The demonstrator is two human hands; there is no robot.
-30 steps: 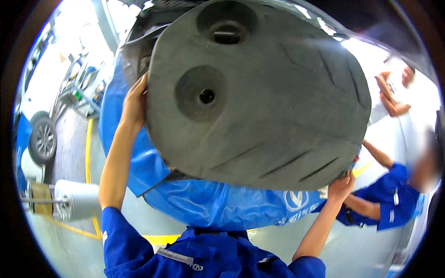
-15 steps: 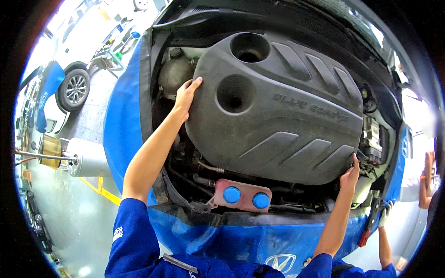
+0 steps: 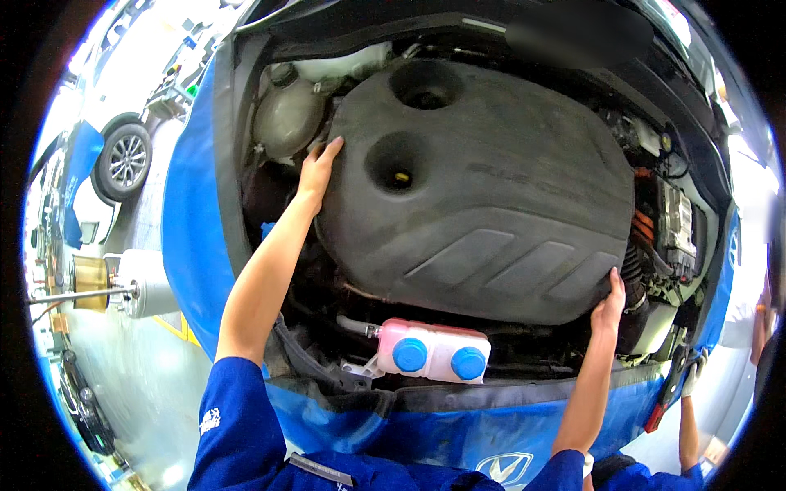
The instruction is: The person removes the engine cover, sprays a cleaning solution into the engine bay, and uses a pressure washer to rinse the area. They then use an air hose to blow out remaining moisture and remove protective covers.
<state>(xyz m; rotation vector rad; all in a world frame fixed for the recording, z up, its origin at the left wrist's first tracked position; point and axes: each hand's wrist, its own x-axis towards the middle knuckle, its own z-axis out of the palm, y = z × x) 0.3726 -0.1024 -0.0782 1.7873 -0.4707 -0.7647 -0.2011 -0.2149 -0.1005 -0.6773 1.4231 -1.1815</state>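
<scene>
A large dark grey plastic engine cover point(image 3: 491, 196) lies over the middle of the engine bay, with two round wells on its left part. In the nearer well a small yellow spot shows. My left hand point(image 3: 319, 172) grips the cover's left edge. At its lower right corner my right hand point(image 3: 608, 304) holds the edge, fingertips partly hidden beneath. Left of the cover stands a translucent round tank point(image 3: 286, 119) with a black cap. In front of it sits a reservoir with pink fluid point(image 3: 440, 344) and two blue caps.
Blue protective covers point(image 3: 344, 409) drape the car's front and sides. Orange cables point(image 3: 643, 222) and a grey boxed unit point(image 3: 676, 221) lie right of the engine cover. Another person's gloved hand point(image 3: 694, 375) is at the right fender, beside a red-and-black tool point(image 3: 667, 393).
The engine cover, held by both hands, appears lower in the bay and slightly left. More of the tank, the pink reservoir and the parts at right shows around it.
</scene>
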